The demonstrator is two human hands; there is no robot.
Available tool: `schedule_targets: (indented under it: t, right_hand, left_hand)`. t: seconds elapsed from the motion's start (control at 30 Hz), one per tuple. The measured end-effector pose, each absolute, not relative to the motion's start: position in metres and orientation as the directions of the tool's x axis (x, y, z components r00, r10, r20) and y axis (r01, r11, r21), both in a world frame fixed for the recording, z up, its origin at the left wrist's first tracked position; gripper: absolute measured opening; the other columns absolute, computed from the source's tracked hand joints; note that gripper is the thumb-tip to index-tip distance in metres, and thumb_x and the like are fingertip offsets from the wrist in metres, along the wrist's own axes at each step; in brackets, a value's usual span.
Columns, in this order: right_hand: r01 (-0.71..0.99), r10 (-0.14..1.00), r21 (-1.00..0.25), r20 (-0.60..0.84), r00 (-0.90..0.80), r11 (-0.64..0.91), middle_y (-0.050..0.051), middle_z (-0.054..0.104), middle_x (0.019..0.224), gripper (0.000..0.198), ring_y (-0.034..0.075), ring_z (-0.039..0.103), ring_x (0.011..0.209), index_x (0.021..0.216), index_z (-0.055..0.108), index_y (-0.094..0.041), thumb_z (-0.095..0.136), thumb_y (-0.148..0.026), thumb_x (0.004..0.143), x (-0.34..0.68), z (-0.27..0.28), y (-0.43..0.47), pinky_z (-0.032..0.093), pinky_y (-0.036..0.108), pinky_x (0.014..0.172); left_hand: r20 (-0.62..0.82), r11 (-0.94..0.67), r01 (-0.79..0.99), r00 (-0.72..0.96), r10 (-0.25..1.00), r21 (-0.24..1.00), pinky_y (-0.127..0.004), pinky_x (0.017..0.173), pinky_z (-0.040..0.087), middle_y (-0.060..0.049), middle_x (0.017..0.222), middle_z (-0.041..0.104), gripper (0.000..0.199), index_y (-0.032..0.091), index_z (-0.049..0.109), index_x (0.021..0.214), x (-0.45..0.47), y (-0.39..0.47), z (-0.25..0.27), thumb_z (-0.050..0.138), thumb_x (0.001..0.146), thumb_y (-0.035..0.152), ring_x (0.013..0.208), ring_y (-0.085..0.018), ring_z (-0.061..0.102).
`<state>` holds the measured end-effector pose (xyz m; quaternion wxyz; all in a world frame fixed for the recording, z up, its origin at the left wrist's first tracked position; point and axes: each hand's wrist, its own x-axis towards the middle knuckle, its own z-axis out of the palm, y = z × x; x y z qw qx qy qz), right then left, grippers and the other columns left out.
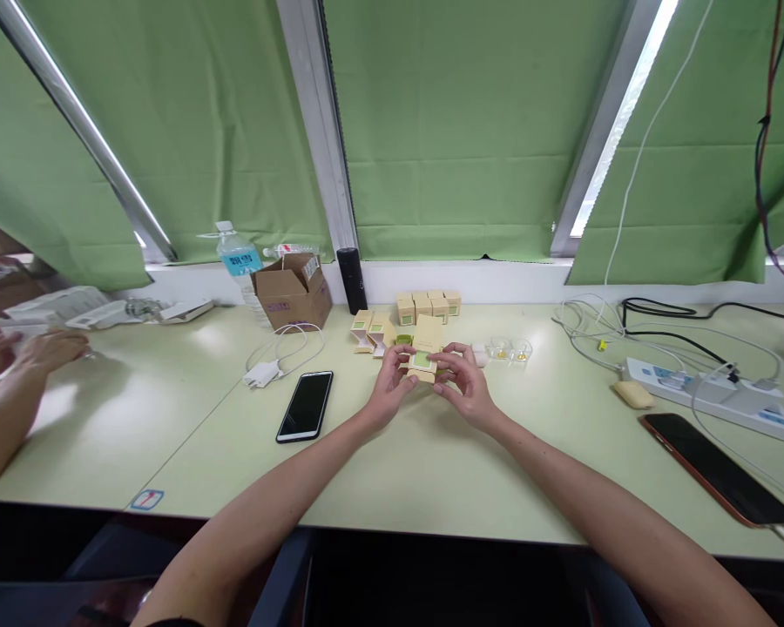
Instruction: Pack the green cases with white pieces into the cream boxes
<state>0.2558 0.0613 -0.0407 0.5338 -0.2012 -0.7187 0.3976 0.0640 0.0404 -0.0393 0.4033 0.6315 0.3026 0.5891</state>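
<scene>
Between my two hands is a small kraft cardboard box with a green-framed label, its tall lid flap standing up at the back. The fingers of my left hand are closed on its left side. My right hand grips the right side with thumb and fingertips. Just behind my left fingers a small green item is partly hidden. Two open boxes of the same kind stand to the left. Right of my right hand lie small clear cups with something yellowish inside.
Several closed small boxes line the back. A phone, white charger, brown carton and black cylinder are left. A power strip and second phone are right. Another person's hands work far left.
</scene>
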Motion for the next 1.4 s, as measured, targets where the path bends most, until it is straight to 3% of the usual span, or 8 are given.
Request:
schedule_targets:
  t: [0.33, 0.6, 0.97, 1.4]
  right_hand:
    - [-0.101, 0.746, -0.803, 0.586, -0.315, 0.588, 0.006, 0.039, 0.123, 0.036, 0.016, 0.065, 0.09, 0.119, 0.069, -0.03, 0.076, -0.043, 0.086, 0.2538, -0.0409, 0.0615, 0.063, 0.038, 0.081]
    - [-0.106, 0.753, -0.802, 0.591, -0.289, 0.588, 0.005, 0.041, 0.121, 0.033, 0.015, 0.067, 0.089, 0.117, 0.07, -0.031, 0.076, -0.042, 0.087, 0.2525, -0.0407, 0.0622, 0.063, 0.036, 0.08]
    - [-0.09, 0.764, -0.807, 0.584, -0.273, 0.584, 0.005, 0.042, 0.118, 0.029, 0.013, 0.066, 0.084, 0.114, 0.071, -0.03, 0.072, -0.046, 0.09, 0.2509, -0.0432, 0.0637, 0.064, 0.037, 0.081]
    - [-0.023, 0.761, -0.792, 0.593, -0.262, 0.61, 0.004, 0.043, 0.115, 0.026, 0.011, 0.062, 0.076, 0.113, 0.072, -0.029, 0.067, -0.045, 0.093, 0.251, -0.0444, 0.0647, 0.065, 0.039, 0.08]
  left_hand:
    - [0.507, -0.506, -0.034, 0.105, 0.856, 0.862, -0.035, 0.09, 0.048, -0.006, 0.121, 0.05, 0.044, 0.026, 0.049, 0.119, 0.0659, 0.0403, -0.0405, 0.068, 0.089, 0.051, 0.103, -0.02, 0.055]
    - [0.584, -0.591, 0.067, 0.104, 0.805, 0.804, -0.037, 0.095, 0.048, -0.009, 0.127, 0.046, 0.04, 0.026, 0.051, 0.121, 0.0653, 0.0389, -0.0409, 0.065, 0.093, 0.051, 0.113, -0.023, 0.053]
    - [0.61, -0.61, 0.192, 0.062, 0.79, 0.769, -0.033, 0.084, 0.051, -0.007, 0.121, 0.048, 0.031, 0.026, 0.051, 0.116, 0.0675, 0.0408, -0.0424, 0.064, 0.095, 0.045, 0.1, -0.018, 0.055]
    - [0.591, -0.575, 0.276, 0.029, 0.806, 0.77, -0.034, 0.085, 0.051, -0.007, 0.117, 0.05, 0.023, 0.025, 0.052, 0.112, 0.071, 0.0391, -0.0419, 0.06, 0.097, 0.041, 0.102, -0.02, 0.054]
